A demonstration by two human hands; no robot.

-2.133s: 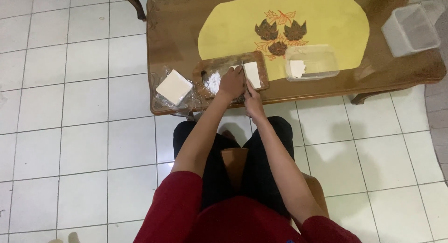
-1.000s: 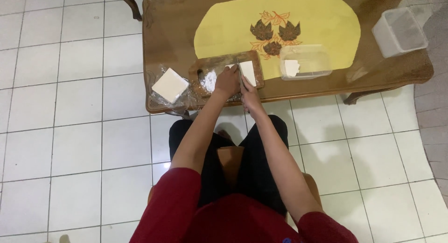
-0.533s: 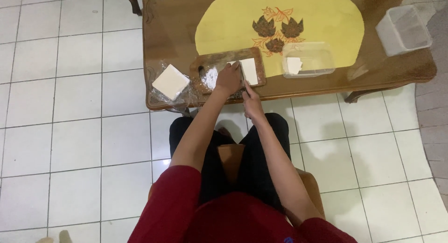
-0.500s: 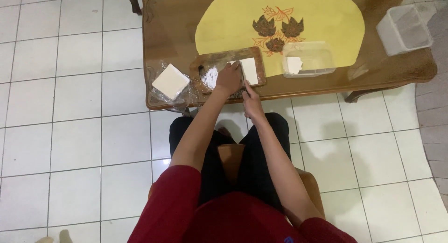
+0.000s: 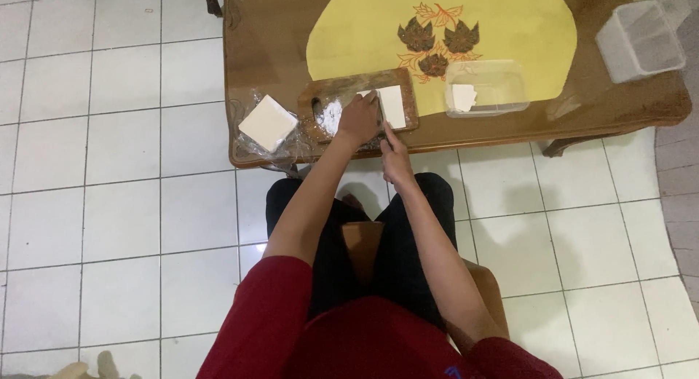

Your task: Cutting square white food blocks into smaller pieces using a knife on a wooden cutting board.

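Observation:
A wooden cutting board [image 5: 331,95] lies near the front edge of a brown low table [image 5: 269,37]. On it sits a pale white block [image 5: 394,105], possibly tofu. My left hand [image 5: 357,120] rests on the board, pressing on the block's left part. Just off the table's front edge, my right hand [image 5: 397,159] is closed around a knife [image 5: 384,123], whose blade reaches up along the block's left side beside my left hand. What lies under my left hand is hidden.
A second white block [image 5: 267,122] lies on clear plastic wrap at the table's left corner. A clear container [image 5: 502,77] holding a white piece stands right of the board on a yellow leaf-patterned mat [image 5: 510,22]. Another clear tub [image 5: 641,37] stands far right. White tiled floor surrounds.
Both hands stay at the board with the knife beside the block; only the view shifts slightly.

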